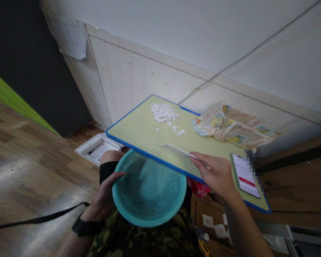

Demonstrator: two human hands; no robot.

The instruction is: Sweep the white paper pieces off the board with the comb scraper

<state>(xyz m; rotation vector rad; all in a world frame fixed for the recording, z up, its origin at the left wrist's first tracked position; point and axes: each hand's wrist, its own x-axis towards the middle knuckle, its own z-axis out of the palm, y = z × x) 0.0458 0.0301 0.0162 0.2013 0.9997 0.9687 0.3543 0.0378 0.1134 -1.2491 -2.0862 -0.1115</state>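
My left hand point(105, 194) grips the rim of a teal plastic sieve basket point(149, 189), held under the near edge of a small yellow-green table with a blue border point(139, 132). My right hand point(216, 173) rests on the table near its front edge and holds a long thin white strip point(179, 150) flat against the surface. A heap of small white pieces point(164, 113) lies at the far side of the table, with a few loose ones trailing toward me. The basket looks empty.
A phone point(246, 175) with a lit screen lies on the table's right end. A patterned cloth point(234, 126) is bunched at the back right. A white tray point(97, 149) sits on the wooden floor. Cardboard boxes point(211, 214) stand under the table.
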